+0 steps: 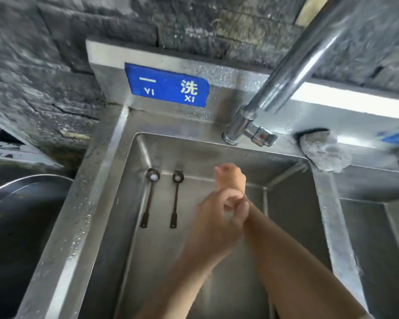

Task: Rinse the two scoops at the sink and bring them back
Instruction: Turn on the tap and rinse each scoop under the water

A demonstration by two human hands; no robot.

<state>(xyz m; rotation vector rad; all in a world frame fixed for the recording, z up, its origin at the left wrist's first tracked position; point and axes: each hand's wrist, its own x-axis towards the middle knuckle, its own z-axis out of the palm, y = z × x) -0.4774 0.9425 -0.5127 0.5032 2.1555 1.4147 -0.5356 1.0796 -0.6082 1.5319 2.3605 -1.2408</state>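
Two dark long-handled scoops lie side by side in the sink [106, 171], left of the frame's centre, apart from each other and from both hands. The left scoop [149, 199] is close to the basin's left wall and the right scoop [176, 201] lies just beside it. Both have their bowls toward the top of the frame and their handles toward the bottom, and a pale spot shows in each bowl.

At the centre of the frame the hands meet over the basin, both blurred. The left hand [217, 217] has its fingers curled round the right hand [230, 177] at the wrist. The right hand's fingers are bunched into a loose fist and hold nothing.

A chrome tap [286, 72] slants in from the upper right. A blue sign [168, 86] with white characters is on the splashback at upper centre. A grey scrubbing pad [323, 153] rests on the rim at right. A metal bowl [21, 203] sits at the left edge.
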